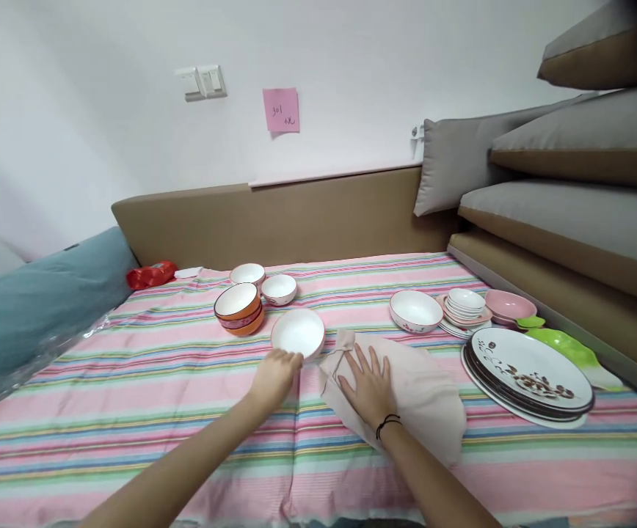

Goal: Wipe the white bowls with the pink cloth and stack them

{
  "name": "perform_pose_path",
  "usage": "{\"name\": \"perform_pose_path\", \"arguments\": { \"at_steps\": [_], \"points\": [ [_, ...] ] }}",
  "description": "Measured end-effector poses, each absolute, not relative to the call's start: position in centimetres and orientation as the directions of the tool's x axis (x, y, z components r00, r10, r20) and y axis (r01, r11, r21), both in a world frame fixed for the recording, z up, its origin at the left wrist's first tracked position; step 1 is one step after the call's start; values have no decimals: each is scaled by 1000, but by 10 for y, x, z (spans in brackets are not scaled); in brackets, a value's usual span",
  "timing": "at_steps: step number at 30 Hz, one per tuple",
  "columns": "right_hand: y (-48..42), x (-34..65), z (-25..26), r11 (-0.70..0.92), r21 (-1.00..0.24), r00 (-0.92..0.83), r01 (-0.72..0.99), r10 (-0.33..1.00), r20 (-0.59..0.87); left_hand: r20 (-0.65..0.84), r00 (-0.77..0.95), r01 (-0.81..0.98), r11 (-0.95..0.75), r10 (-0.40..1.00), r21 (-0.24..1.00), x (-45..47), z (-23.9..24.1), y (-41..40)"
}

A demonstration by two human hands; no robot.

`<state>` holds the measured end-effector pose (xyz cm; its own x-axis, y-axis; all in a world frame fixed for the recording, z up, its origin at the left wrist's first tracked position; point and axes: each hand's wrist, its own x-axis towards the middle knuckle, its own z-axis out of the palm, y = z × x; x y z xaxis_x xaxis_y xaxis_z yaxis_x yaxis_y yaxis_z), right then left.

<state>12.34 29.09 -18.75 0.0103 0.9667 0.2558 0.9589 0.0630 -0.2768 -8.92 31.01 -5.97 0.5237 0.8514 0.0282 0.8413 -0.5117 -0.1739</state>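
Note:
My left hand (275, 375) curls its fingers round the near rim of a white bowl (298, 331) standing on the striped cloth. My right hand (368, 385) lies flat with fingers spread on a beige cloth (423, 392) spread beside the bowl; a black band sits on that wrist. Just behind the white bowl stands a stack of orange bowls (239, 308) with white insides, and two small white bowls (278, 287) stand further back.
A striped pink sheet (131, 396) covers the surface. To the right are a patterned white bowl (415, 310), stacked small dishes (464, 306), a pink bowl (510, 305), a stack of large oval plates (530, 374) and green leaf-shaped dishes (563, 345). Cushions (566, 213) are piled at right; a red bag (150, 275) lies back left.

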Motion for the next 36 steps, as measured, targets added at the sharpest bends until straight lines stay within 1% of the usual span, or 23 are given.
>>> {"name": "perform_pose_path", "arguments": {
  "at_steps": [3, 7, 9, 11, 13, 14, 16, 17, 19, 20, 22, 26, 29, 33, 36],
  "points": [
    [290, 123, -188, 60, -271, 10, 961, 968, 250, -64, 435, 889, -440, 898, -130, -106, -77, 265],
    [291, 123, -190, 42, -259, 17, 965, 975, 220, -203, 460, 861, -490, 864, -133, -113, -81, 233],
    [292, 123, -191, 35, -257, 19, 966, 978, 206, -237, 473, 849, -511, 848, -133, -109, -77, 228],
    [292, 123, -192, 32, -254, 21, 967, 979, 203, -190, 471, 862, -495, 862, -111, -101, -71, 223],
    [293, 123, -193, 33, -249, 21, 968, 978, 209, -84, 479, 869, -486, 874, -95, -89, -64, 218],
    [293, 123, -194, 33, -245, 21, 969, 976, 215, -35, 498, 862, -499, 866, -92, -81, -61, 215],
    [293, 123, -193, 31, -236, 23, 971, 974, 225, -15, 559, 826, -559, 829, -78, -61, -54, 213],
    [293, 123, -193, 30, -231, 23, 972, 974, 223, -37, 591, 803, -592, 806, -64, -49, -52, 216],
    [292, 123, -190, 24, -225, 25, 974, 977, 212, -78, 603, 787, -608, 794, -107, -25, -49, 231],
    [291, 123, -188, 25, -226, 22, 974, 979, 202, -86, 550, 819, -556, 831, -138, -14, -49, 242],
    [290, 124, -184, 31, -232, 12, 972, 983, 183, -112, 417, 889, -431, 902, -155, 7, -52, 269],
    [288, 126, -177, 44, -237, -8, 970, 988, 151, -169, 266, 941, -294, 949, -168, 36, -65, 314],
    [288, 126, -174, 51, -249, -13, 967, 988, 153, -216, 243, 950, -278, 946, -146, 47, -74, 331],
    [288, 126, -173, 47, -267, -3, 963, 987, 163, -275, 247, 957, -279, 929, -83, 48, -77, 346],
    [289, 125, -172, 48, -275, 3, 960, 984, 180, -266, 292, 951, -308, 919, -21, 44, -73, 352]
  ]
}}
